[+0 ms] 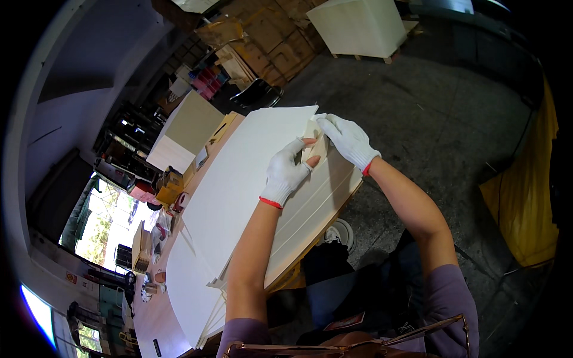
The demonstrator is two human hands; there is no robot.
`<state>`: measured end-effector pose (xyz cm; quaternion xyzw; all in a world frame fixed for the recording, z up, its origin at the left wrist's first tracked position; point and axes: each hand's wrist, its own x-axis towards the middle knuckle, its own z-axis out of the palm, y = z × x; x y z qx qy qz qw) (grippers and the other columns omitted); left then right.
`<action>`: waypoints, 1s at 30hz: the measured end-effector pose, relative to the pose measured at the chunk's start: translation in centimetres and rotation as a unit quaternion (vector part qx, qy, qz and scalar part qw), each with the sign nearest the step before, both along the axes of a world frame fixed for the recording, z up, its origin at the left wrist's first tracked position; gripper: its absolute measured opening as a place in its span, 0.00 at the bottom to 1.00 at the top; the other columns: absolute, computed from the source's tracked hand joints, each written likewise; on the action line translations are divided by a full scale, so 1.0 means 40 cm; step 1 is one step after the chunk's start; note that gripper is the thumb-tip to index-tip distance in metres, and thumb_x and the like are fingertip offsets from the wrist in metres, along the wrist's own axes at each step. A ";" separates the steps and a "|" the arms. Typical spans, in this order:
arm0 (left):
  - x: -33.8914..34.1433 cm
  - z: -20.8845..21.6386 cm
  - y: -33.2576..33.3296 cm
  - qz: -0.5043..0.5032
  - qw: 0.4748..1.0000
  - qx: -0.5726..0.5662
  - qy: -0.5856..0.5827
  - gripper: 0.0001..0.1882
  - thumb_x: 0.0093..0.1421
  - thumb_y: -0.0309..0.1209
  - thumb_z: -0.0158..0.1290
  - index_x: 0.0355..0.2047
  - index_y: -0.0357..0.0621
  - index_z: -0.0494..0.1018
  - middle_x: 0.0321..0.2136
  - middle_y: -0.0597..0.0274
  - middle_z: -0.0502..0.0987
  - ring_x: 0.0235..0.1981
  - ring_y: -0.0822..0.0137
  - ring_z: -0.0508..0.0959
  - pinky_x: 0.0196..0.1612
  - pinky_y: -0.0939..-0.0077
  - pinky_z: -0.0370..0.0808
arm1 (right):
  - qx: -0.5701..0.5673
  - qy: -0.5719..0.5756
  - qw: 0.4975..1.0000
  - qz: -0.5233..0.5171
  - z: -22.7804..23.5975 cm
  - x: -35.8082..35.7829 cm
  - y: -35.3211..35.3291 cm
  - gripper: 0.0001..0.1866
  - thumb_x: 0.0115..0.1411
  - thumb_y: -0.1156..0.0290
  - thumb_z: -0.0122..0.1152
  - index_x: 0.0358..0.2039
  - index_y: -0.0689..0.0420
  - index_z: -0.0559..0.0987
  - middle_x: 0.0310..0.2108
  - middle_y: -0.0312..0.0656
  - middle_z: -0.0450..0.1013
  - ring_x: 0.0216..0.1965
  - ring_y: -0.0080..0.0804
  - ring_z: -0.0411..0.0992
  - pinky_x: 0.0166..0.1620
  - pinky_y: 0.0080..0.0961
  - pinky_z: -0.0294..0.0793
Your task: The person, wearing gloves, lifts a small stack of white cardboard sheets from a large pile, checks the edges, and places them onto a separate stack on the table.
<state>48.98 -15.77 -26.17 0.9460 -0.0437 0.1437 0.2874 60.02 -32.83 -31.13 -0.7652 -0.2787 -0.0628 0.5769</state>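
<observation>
Cream piece (320,147), angular, near the tabletop's (152,316) far end; left hand (287,170) pinches it, right hand (349,140) hides part, its grip I can't tell.

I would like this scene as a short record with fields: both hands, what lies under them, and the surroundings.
left hand: white-gloved, at a pale piece; grip unclear
right hand: white-gloved, near that piece's upper end
under the hands: large white sheets
support: table
beyond table: black chair, large pale block
far right: yellow sheeting
</observation>
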 end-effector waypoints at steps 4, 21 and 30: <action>0.000 0.005 0.000 0.015 0.999 -0.027 0.027 0.20 0.63 0.29 0.60 0.57 0.45 0.77 0.37 0.64 0.80 0.38 0.72 0.75 0.44 0.77 0.72 | -0.012 0.005 1.000 0.000 0.003 0.001 -0.002 0.30 0.71 0.40 0.40 0.52 0.51 0.79 0.41 0.56 0.80 0.46 0.57 0.77 0.50 0.46 0.74; 0.000 0.002 -0.010 0.009 1.000 0.000 -0.002 0.20 0.63 0.29 0.61 0.55 0.45 0.78 0.32 0.67 0.77 0.33 0.74 0.73 0.41 0.77 0.73 | -0.021 0.022 1.000 -0.004 0.015 -0.013 -0.012 0.29 0.71 0.39 0.43 0.51 0.50 0.79 0.42 0.53 0.80 0.46 0.57 0.77 0.48 0.46 0.74; 0.010 -0.017 0.007 0.004 0.998 -0.055 -0.014 0.19 0.68 0.28 0.54 0.58 0.46 0.77 0.42 0.62 0.80 0.43 0.70 0.76 0.51 0.77 0.72 | -0.021 0.030 0.999 -0.002 0.024 -0.017 -0.014 0.30 0.70 0.38 0.44 0.48 0.52 0.79 0.41 0.54 0.80 0.45 0.58 0.77 0.48 0.46 0.73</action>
